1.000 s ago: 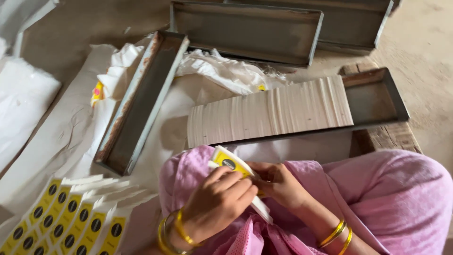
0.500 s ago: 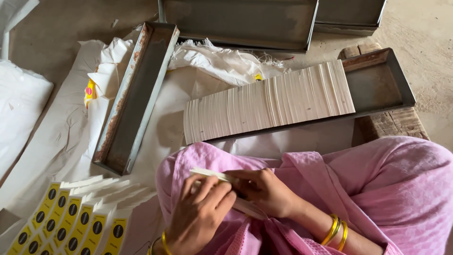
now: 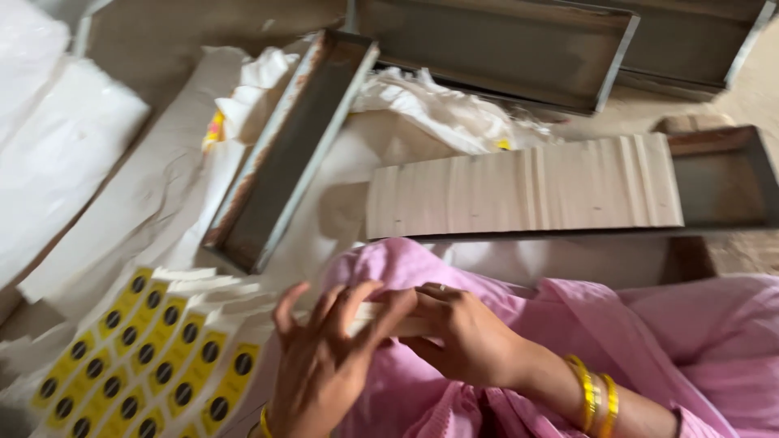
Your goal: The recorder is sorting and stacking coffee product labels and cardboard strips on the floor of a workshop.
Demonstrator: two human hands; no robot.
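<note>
Hands meet over pink cloth: the left hand (image 3: 324,357) with spread fingers and the right hand (image 3: 458,332) both pinch a thin pale paper strip (image 3: 393,320). Glossy yellow labels (image 3: 146,357) fan out near left; ridged stacked cards (image 3: 527,195) fill a long metal tray (image 3: 730,182) beyond.

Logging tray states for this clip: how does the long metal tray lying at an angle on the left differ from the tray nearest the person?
The angled tray is bare inside; the near tray holds a dense row of pale sheets stood on edge, filling most of it. The angled tray runs diagonally away from the person and shows rusty edges; the near tray lies crosswise. Both are long, grey, shallow metal troughs.
</note>
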